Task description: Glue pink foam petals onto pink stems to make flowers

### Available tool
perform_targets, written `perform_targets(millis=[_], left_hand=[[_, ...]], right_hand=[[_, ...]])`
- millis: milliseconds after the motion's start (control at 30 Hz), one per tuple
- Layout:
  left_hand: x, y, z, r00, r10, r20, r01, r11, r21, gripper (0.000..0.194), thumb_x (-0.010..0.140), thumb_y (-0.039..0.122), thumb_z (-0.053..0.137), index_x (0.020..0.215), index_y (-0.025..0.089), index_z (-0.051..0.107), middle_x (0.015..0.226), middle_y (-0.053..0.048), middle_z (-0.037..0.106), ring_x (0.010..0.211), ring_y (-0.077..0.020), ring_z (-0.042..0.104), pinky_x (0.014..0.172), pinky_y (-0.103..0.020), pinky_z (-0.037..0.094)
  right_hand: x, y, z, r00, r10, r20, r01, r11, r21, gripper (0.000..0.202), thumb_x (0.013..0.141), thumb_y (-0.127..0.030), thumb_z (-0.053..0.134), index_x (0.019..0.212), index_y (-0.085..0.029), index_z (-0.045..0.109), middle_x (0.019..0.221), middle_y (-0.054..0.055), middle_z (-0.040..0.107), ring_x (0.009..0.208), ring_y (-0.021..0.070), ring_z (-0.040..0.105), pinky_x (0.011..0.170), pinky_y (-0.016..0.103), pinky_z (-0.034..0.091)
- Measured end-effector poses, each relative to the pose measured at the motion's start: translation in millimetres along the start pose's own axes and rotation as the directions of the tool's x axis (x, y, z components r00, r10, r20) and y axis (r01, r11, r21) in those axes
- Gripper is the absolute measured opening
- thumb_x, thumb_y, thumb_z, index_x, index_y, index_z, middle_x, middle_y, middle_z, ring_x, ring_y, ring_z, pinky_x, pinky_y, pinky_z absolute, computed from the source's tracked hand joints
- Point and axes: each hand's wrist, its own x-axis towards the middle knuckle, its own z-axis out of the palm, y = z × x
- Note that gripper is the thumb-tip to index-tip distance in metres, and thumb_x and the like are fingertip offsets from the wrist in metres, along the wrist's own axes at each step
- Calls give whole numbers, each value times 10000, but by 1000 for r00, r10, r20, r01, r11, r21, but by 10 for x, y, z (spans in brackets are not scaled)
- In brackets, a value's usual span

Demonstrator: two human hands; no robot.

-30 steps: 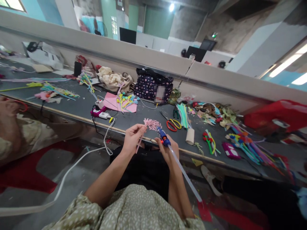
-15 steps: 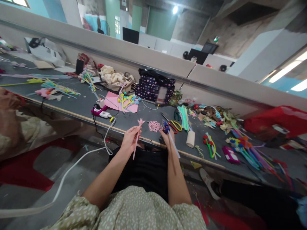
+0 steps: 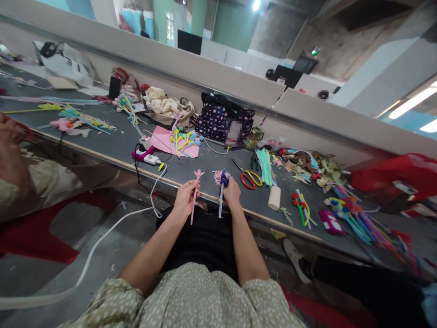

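My left hand (image 3: pixel 186 197) is closed around a pink stem (image 3: pixel 193 209) whose star-like pink tips stand above the fingers. In my right hand (image 3: pixel 232 192) is a blue glue gun (image 3: pixel 224 178), with a pale glue stick (image 3: pixel 221 202) pointing down toward my lap. Just behind the gun, partly hidden by it, lies a pile of small pink pieces (image 3: pixel 218 175) on the dark table (image 3: pixel 208 164). Scissors (image 3: pixel 248 178) with red and yellow handles rest to the right of my right hand.
Green and white stems (image 3: pixel 265 165) and a beige cylinder (image 3: pixel 274 198) lie right of the scissors. A dotted bag (image 3: pixel 213 120) stands behind. A purple power strip (image 3: pixel 139 156) and white cable (image 3: pixel 116 228) are at left. Another person's hands (image 3: pixel 12 136) show at far left.
My right hand has moved left with the glue gun, over the pink pieces and nearer my left hand. The glue stick now points almost straight down. My left hand keeps its hold.
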Motion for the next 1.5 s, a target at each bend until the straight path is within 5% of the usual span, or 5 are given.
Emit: perform_targets(millis=[367, 567, 867, 1033, 1500], left_hand=[[-31, 0, 44, 999, -22, 25, 21, 999, 27, 249, 587, 214, 824, 756, 115, 669, 596, 15, 605, 460, -42, 515, 439, -139, 445], [-69, -41, 123, 996, -65, 59, 61, 996, 71, 240, 616, 234, 816, 762, 119, 665, 598, 12, 612, 455, -51, 525, 444, -150, 459], [-300, 33, 335, 954, -164, 253, 147, 985, 85, 174, 719, 173, 745, 832, 126, 621, 1014, -101, 720, 685, -118, 680, 579, -203, 561], [-436, 84, 434, 931, -189, 313, 173, 982, 80, 122, 760, 144, 709, 817, 130, 602, 951, -97, 728, 761, -152, 710, 670, -234, 586], [-533, 53, 502, 922, -141, 361, 143, 990, 22, 116, 759, 148, 709, 802, 136, 602, 909, -79, 724, 819, -162, 708, 908, -339, 552]], right_hand=[[-92, 174, -70, 975, -72, -212, 141, 933, 332, 268, 825, -409, 518, 974, -194, 574, 761, 19, 609, 699, 192, 573, 683, 296, 424], [-232, 142, -286, 987, 24, -161, 135, 430, 893, 335, 695, -452, 685, 831, -170, 566, 708, -21, 579, 575, 112, 484, 576, 253, 420], [-718, -128, -627, 991, -133, 2, 21, 173, 985, 251, 713, -375, 747, 786, -183, 603, 692, -27, 629, 494, 82, 448, 468, 227, 377], [-805, -149, -698, 985, -170, 30, -4, 146, 989, 178, 721, -315, 744, 770, -189, 628, 698, -32, 589, 539, 91, 469, 510, 235, 405], [-897, -238, -711, 997, 73, 5, 3, -114, 994, 300, 627, -287, 800, 792, -190, 570, 757, -18, 637, 570, 99, 556, 459, 206, 411]])
